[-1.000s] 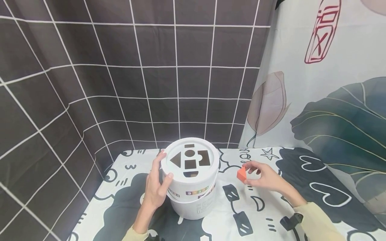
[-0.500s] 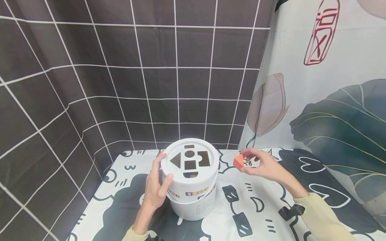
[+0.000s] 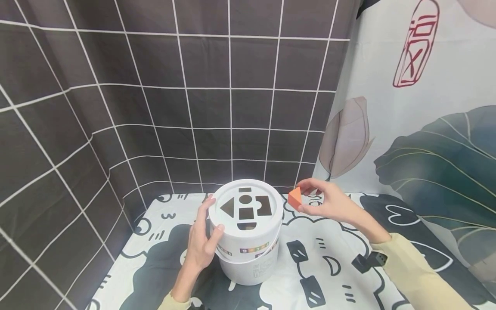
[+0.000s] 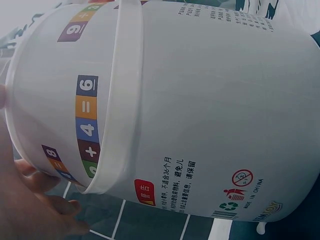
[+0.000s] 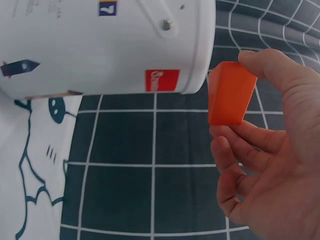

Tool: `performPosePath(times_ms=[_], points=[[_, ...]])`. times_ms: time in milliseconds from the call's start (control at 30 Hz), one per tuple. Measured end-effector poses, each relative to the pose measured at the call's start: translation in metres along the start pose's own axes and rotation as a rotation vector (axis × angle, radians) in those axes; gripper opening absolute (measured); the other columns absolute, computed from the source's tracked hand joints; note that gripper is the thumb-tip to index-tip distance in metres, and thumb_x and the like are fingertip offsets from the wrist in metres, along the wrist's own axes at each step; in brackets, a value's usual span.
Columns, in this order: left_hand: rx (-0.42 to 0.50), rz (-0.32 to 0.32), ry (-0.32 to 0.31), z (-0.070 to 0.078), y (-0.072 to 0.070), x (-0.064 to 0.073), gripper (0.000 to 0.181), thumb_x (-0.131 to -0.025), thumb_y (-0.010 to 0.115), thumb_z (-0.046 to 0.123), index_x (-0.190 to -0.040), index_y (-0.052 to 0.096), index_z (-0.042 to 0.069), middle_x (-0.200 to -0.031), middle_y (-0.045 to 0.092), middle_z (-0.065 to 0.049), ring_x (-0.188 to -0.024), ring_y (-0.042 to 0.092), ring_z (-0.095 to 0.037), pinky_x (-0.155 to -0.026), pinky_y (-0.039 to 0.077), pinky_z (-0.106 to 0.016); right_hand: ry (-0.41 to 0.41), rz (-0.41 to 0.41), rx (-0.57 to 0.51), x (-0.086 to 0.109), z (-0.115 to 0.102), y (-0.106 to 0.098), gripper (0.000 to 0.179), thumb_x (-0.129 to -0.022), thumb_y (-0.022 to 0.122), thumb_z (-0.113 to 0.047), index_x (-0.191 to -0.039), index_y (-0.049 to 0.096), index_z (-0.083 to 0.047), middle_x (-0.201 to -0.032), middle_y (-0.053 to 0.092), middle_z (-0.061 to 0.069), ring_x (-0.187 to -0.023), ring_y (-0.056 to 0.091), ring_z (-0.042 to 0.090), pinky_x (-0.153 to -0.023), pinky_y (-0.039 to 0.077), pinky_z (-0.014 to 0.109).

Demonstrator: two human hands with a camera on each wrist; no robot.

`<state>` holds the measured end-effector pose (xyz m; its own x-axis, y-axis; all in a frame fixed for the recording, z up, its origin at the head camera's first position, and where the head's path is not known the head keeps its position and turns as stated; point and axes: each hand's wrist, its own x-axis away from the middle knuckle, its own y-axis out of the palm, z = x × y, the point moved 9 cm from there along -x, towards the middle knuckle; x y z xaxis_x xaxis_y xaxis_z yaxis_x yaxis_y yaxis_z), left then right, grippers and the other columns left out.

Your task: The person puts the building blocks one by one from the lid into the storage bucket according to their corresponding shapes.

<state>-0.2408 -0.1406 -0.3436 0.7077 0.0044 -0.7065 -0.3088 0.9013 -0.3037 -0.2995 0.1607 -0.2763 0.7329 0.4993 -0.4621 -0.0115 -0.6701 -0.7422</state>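
A white bucket (image 3: 248, 267) stands upright on the patterned cloth, its lid (image 3: 232, 228) cut with several shaped holes, one a triangle. My left hand (image 3: 201, 245) rests against the bucket's left side, fingers extended along it and thumb on the lid's rim. In the left wrist view, loose fingers (image 4: 60, 215) show beside the bucket's wall. An orange triangular block (image 3: 295, 198) is pinched between the thumb and fingers of my right hand (image 3: 327, 200). It is just right of the lid and slightly apart from it in the head view. The right wrist view shows the block (image 5: 231, 94) beside the bucket's rim.
The black-and-white cartoon cloth (image 3: 325, 280) covers the table. A dark grid curtain (image 3: 205, 107) hangs behind and to the left, and a white leaf-print curtain (image 3: 426, 142) at the right. The bucket's white handle (image 4: 127, 100) hangs against its side.
My right hand has moved left and away from me, bringing the orange block from over the cloth close to the lid. The left hand and bucket stay in place.
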Motion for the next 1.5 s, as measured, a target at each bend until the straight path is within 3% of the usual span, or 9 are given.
performPosePath(times_ms=[300,600,933,1500], points=[[0.002,-0.003,0.004,0.0,0.0,-0.001,0.065,-0.082,0.055,0.018,-0.144,0.044,0.0,-0.154,0.04,-0.02,-0.14,0.037,-0.042,-0.109,0.026,-0.066,-0.007,-0.011,-0.035,-0.02,-0.022,0.003,0.046,-0.078,0.084,-0.022,-0.118,0.067,-0.008,-0.1,0.068,-0.007,-0.091,0.061,0.012,-0.081,0.049,0.034],[0.002,0.0,-0.002,-0.001,0.001,0.0,0.065,-0.081,0.055,0.017,-0.143,0.045,0.001,-0.153,0.042,-0.019,-0.14,0.037,-0.041,-0.108,0.027,-0.065,-0.05,-0.055,-0.129,-0.048,-0.05,0.032,0.048,-0.076,0.083,-0.021,-0.119,0.067,-0.006,-0.105,0.07,-0.004,-0.098,0.064,0.019,-0.091,0.051,0.043],[0.006,-0.014,-0.005,-0.001,0.0,-0.003,0.065,-0.082,0.054,0.018,-0.143,0.043,-0.001,-0.152,0.042,-0.019,-0.141,0.035,-0.04,-0.108,0.027,-0.066,-0.077,-0.071,-0.116,-0.075,-0.071,0.06,0.051,-0.075,0.085,-0.026,-0.119,0.068,-0.007,-0.103,0.07,-0.002,-0.097,0.063,0.019,-0.089,0.049,0.048],[0.018,-0.03,-0.033,-0.003,0.001,-0.002,0.066,-0.084,0.053,0.021,-0.145,0.041,0.002,-0.154,0.04,-0.02,-0.143,0.033,-0.04,-0.108,0.026,-0.067,-0.077,-0.133,-0.105,-0.088,-0.084,0.097,0.05,-0.078,0.082,-0.027,-0.119,0.067,-0.003,-0.106,0.071,0.004,-0.098,0.065,0.019,-0.085,0.053,0.038]])
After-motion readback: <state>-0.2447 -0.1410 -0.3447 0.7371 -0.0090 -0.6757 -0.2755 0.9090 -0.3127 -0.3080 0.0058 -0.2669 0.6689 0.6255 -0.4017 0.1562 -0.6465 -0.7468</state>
